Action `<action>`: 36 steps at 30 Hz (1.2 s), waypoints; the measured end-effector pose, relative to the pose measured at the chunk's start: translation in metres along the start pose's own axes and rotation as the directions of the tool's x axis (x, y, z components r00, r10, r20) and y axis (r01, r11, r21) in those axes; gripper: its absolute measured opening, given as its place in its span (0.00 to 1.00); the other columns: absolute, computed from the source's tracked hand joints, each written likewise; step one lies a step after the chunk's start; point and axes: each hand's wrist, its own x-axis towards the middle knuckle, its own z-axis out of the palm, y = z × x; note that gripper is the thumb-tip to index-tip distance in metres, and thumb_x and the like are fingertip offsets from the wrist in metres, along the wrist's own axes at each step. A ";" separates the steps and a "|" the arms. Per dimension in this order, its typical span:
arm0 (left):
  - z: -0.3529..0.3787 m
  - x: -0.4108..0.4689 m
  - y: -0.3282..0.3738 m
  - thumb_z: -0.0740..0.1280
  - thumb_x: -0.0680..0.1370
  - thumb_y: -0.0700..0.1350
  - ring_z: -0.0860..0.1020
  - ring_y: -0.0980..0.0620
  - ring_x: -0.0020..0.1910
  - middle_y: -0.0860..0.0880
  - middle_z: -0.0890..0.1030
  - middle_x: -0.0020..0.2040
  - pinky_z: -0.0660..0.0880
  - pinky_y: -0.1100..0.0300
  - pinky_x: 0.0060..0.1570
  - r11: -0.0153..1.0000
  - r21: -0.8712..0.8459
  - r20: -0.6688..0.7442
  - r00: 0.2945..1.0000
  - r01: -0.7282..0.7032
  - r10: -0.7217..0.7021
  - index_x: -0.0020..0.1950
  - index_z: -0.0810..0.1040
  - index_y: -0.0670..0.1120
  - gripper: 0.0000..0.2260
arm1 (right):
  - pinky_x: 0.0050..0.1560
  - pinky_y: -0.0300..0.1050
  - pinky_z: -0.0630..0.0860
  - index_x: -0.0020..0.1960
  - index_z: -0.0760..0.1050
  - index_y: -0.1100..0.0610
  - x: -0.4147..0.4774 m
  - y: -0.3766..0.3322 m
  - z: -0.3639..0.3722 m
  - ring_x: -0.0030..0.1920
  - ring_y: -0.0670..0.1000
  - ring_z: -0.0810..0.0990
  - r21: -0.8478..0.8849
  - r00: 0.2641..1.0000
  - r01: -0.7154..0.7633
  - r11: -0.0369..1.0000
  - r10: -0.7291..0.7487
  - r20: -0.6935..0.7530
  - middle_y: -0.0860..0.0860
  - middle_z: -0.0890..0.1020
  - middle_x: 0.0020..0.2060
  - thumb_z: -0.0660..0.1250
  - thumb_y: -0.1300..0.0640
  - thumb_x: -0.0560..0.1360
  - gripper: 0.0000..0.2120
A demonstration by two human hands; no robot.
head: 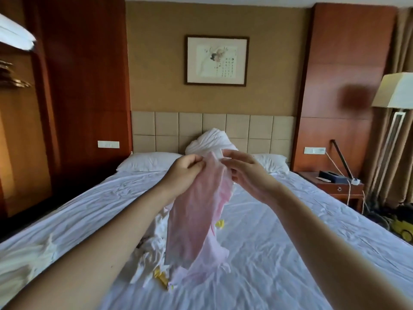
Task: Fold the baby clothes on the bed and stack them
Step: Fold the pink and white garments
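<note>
A pale pink baby garment (pixel 196 220) hangs in the air above the bed (pixel 279 242). My left hand (pixel 183 173) pinches its top edge on the left. My right hand (pixel 245 173) holds the top edge on the right, fingers curled round the cloth. The garment's lower end trails down to a loose heap of white and yellow baby clothes (pixel 156 260) lying on the white sheet below my left forearm. A small yellow piece (pixel 220 224) shows just right of the hanging garment.
Bunched white bedding (pixel 212 139) sits against the headboard between two pillows (pixel 147 162). More white cloth (pixel 26 260) lies at the bed's left edge. A nightstand (pixel 335 186) and floor lamp (pixel 395 92) stand to the right.
</note>
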 end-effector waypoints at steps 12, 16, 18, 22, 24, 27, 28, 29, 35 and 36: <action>0.031 -0.070 -0.100 0.66 0.79 0.38 0.77 0.61 0.40 0.50 0.81 0.42 0.73 0.62 0.44 0.968 0.158 0.123 0.969 0.196 -0.216 0.46 0.79 0.49 0.07 | 0.34 0.41 0.64 0.47 0.77 0.56 -0.050 0.100 0.031 0.32 0.47 0.71 0.111 0.942 -0.305 0.946 0.316 -0.109 0.52 0.75 0.34 0.70 0.63 0.74 0.05; 0.050 -0.121 -0.133 0.68 0.79 0.44 0.78 0.57 0.43 0.53 0.81 0.44 0.71 0.65 0.43 0.938 0.059 -0.050 0.940 0.341 -0.339 0.48 0.79 0.49 0.01 | 0.31 0.37 0.66 0.42 0.77 0.55 -0.076 0.154 0.052 0.29 0.45 0.70 0.097 0.854 -0.481 0.871 0.491 -0.172 0.51 0.73 0.30 0.71 0.63 0.74 0.05; 0.053 -0.137 -0.139 0.70 0.75 0.53 0.77 0.58 0.40 0.56 0.80 0.39 0.71 0.62 0.42 0.936 0.029 -0.013 0.937 0.350 -0.350 0.47 0.81 0.46 0.10 | 0.34 0.39 0.69 0.42 0.79 0.56 -0.083 0.169 0.058 0.34 0.50 0.73 0.088 0.834 -0.516 0.852 0.523 -0.175 0.55 0.75 0.34 0.71 0.63 0.73 0.04; 0.045 -0.146 -0.149 0.71 0.60 0.63 0.76 0.56 0.35 0.58 0.79 0.33 0.74 0.54 0.42 0.924 0.145 0.097 0.924 0.355 -0.370 0.39 0.79 0.51 0.18 | 0.41 0.46 0.69 0.44 0.79 0.58 -0.086 0.178 0.065 0.42 0.56 0.73 0.123 0.825 -0.530 0.839 0.544 -0.156 0.61 0.76 0.40 0.69 0.66 0.73 0.04; 0.041 -0.144 -0.155 0.70 0.63 0.63 0.69 0.54 0.32 0.56 0.72 0.28 0.67 0.54 0.37 0.917 0.237 0.115 0.928 0.322 -0.355 0.33 0.74 0.49 0.17 | 0.45 0.48 0.70 0.45 0.79 0.58 -0.085 0.179 0.066 0.44 0.57 0.74 0.144 0.821 -0.533 0.834 0.551 -0.147 0.61 0.77 0.41 0.68 0.66 0.74 0.05; 0.040 -0.142 -0.153 0.68 0.73 0.47 0.72 0.54 0.33 0.55 0.74 0.30 0.73 0.46 0.40 0.901 0.277 0.145 0.913 0.333 -0.382 0.35 0.76 0.47 0.08 | 0.48 0.51 0.71 0.45 0.78 0.57 -0.085 0.183 0.068 0.45 0.58 0.74 0.136 0.823 -0.543 0.829 0.557 -0.111 0.61 0.76 0.43 0.67 0.66 0.75 0.06; 0.040 -0.142 -0.153 0.66 0.76 0.42 0.75 0.53 0.36 0.53 0.77 0.33 0.76 0.45 0.45 0.898 0.264 0.147 0.905 0.353 -0.399 0.38 0.77 0.46 0.06 | 0.48 0.50 0.72 0.46 0.78 0.57 -0.086 0.184 0.068 0.46 0.57 0.75 0.133 0.825 -0.541 0.830 0.555 -0.106 0.61 0.77 0.43 0.67 0.67 0.75 0.06; 0.042 -0.142 -0.154 0.63 0.77 0.39 0.78 0.51 0.39 0.50 0.79 0.37 0.77 0.45 0.49 0.892 0.237 0.144 0.894 0.385 -0.424 0.42 0.78 0.43 0.06 | 0.46 0.48 0.73 0.46 0.77 0.57 -0.087 0.185 0.069 0.45 0.57 0.76 0.133 0.828 -0.537 0.833 0.551 -0.105 0.61 0.77 0.43 0.67 0.67 0.75 0.06; 0.047 -0.139 -0.159 0.60 0.81 0.42 0.73 0.49 0.42 0.49 0.73 0.38 0.72 0.52 0.42 0.878 0.164 0.025 0.888 0.449 -0.459 0.42 0.72 0.46 0.08 | 0.39 0.39 0.77 0.50 0.74 0.58 -0.098 0.187 0.072 0.39 0.49 0.80 0.042 0.886 -0.441 0.896 0.442 -0.140 0.56 0.81 0.42 0.75 0.67 0.69 0.14; 0.048 -0.137 -0.159 0.60 0.81 0.43 0.72 0.51 0.42 0.51 0.72 0.38 0.68 0.55 0.40 0.883 0.191 0.000 0.900 0.428 -0.436 0.42 0.71 0.47 0.08 | 0.41 0.43 0.78 0.50 0.74 0.57 -0.100 0.189 0.072 0.40 0.50 0.79 -0.031 0.889 -0.444 0.896 0.435 -0.142 0.56 0.80 0.42 0.77 0.67 0.67 0.17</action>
